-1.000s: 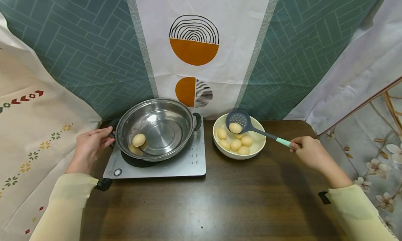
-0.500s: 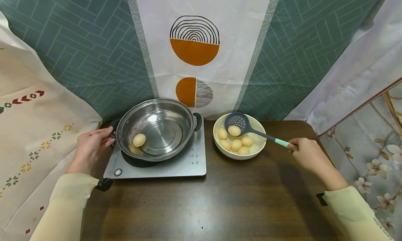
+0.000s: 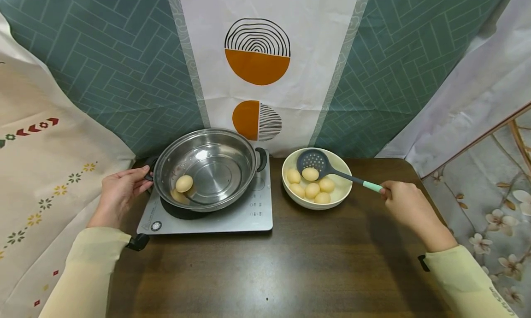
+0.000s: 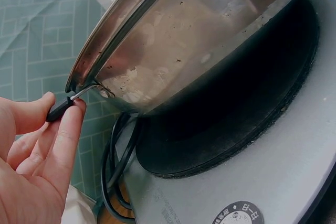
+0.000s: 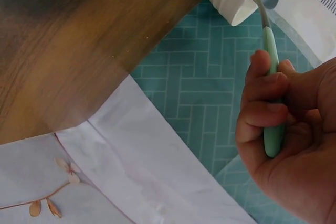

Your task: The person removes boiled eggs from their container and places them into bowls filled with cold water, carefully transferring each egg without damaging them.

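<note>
My left hand (image 3: pixel 122 193) pinches the black side handle (image 4: pixel 60 109) of a wide steel pot (image 3: pixel 217 174) between thumb and fingers. One egg (image 3: pixel 184 184) lies inside the pot, towards its left. My right hand (image 3: pixel 408 207) grips the green handle (image 5: pixel 273 95) of a grey skimmer (image 3: pixel 313 160), its fingers curled round it. The skimmer's perforated head is over the back of a cream bowl (image 3: pixel 344 192) and carries an egg (image 3: pixel 310 173). Below and in front of it, several more eggs (image 3: pixel 312 190) rest in the bowl.
Under the pot stands a silver induction cooker (image 3: pixel 232 221) with a black cooking zone (image 4: pixel 210 129). A black cable (image 4: pixel 107 166) loops beside it. Patterned cloth (image 3: pixel 365 101) hangs behind the wooden table (image 3: pixel 269 267). Floral cloth (image 3: pixel 498 216) hangs past the right edge.
The skimmer head has shifted slightly left and lower over the bowl, with the egg still on it. My right hand has moved a little left. The left hand and pot stay put.
</note>
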The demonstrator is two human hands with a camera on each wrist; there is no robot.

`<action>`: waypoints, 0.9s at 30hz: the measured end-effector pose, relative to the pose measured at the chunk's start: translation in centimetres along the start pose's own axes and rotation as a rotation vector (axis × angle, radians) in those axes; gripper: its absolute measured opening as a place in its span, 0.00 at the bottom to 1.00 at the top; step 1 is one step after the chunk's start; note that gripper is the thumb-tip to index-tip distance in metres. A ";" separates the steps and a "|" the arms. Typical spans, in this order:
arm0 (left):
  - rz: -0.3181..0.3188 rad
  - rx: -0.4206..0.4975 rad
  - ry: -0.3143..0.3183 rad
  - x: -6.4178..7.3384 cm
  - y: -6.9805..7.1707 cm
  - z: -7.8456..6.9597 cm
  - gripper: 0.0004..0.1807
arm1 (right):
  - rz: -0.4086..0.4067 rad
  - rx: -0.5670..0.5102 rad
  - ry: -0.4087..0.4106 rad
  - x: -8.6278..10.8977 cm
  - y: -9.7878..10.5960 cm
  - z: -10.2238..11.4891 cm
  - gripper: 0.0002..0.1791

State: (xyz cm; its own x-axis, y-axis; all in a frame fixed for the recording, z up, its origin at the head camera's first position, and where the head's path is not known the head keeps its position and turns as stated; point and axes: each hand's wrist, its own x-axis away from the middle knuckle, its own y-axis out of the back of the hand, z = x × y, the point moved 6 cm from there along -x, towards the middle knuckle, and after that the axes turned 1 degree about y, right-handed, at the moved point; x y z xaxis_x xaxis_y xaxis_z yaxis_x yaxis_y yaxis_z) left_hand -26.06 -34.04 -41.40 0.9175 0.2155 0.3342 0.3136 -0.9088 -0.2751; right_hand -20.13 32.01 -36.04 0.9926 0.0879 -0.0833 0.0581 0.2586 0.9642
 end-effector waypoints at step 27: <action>-0.016 -0.017 0.020 0.3 -0.1 0.0 0.07 | -0.189 0.087 0.108 0.6 0.4 0.6 0.08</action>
State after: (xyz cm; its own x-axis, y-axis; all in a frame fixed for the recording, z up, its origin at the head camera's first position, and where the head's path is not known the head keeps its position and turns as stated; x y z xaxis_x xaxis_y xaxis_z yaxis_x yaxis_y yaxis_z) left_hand -25.77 -33.91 -41.22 0.9073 0.2227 0.3566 0.3235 -0.9115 -0.2541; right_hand -19.40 31.61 -35.56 0.9465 0.1490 -0.2862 0.2552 0.1972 0.9466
